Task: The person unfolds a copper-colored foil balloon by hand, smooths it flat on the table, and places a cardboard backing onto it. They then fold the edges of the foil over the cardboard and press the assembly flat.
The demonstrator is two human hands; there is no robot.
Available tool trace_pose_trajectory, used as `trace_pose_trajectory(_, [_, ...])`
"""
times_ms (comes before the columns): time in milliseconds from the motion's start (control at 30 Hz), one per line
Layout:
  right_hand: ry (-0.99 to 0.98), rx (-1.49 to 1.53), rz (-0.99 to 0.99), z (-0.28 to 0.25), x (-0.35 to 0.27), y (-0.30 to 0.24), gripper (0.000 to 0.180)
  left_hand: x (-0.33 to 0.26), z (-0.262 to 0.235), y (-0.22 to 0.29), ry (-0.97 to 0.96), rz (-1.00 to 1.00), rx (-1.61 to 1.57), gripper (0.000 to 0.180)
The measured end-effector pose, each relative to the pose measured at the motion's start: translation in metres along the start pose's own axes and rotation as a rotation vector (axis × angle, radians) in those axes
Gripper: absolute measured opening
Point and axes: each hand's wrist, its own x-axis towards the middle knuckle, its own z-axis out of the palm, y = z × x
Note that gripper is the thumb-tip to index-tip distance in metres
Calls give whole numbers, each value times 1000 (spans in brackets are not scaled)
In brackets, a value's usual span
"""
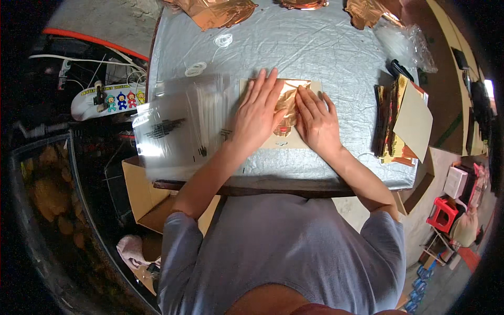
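Observation:
A beige card [300, 143] with a hang-hole slot near its front edge lies flat on the table in front of me. On it rests a folded copper-coloured foil piece [288, 101], shiny and creased. My left hand [255, 116] lies over the card's left side, fingers stretched forward and thumb against the foil. From the right, my right hand [318, 123] presses flat with its fingertips on the foil's right edge. Both hands hide parts of the card and foil. Just left of my left hand spreads a stack of clear plastic bags [181, 115].
Crumpled copper foil pieces [223, 13] lie along the far edge of the silver-covered table [294, 47]. White string coils [196, 69] sit at the far left. Stacked cards [396, 121] stand at right, near crumpled clear plastic [407, 44]. A cardboard box [144, 194] is below left.

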Motion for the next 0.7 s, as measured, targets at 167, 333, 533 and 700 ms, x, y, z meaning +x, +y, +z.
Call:
trace_pose_trajectory(167, [8, -14, 2, 2, -1, 0, 50, -4, 16, 0, -39, 4, 34, 79])
trace_pose_trajectory(333, [-7, 21, 14, 2, -3, 1, 51, -5, 17, 0, -79, -6, 1, 80])
trace_pose_trajectory(533, [-21, 127, 79, 2, 0, 3, 54, -6, 17, 2, -82, -5, 64, 82])
trace_pose_trajectory(700, [-25, 178, 111, -6, 2, 1, 58, -6, 20, 2, -81, -6, 77, 81])
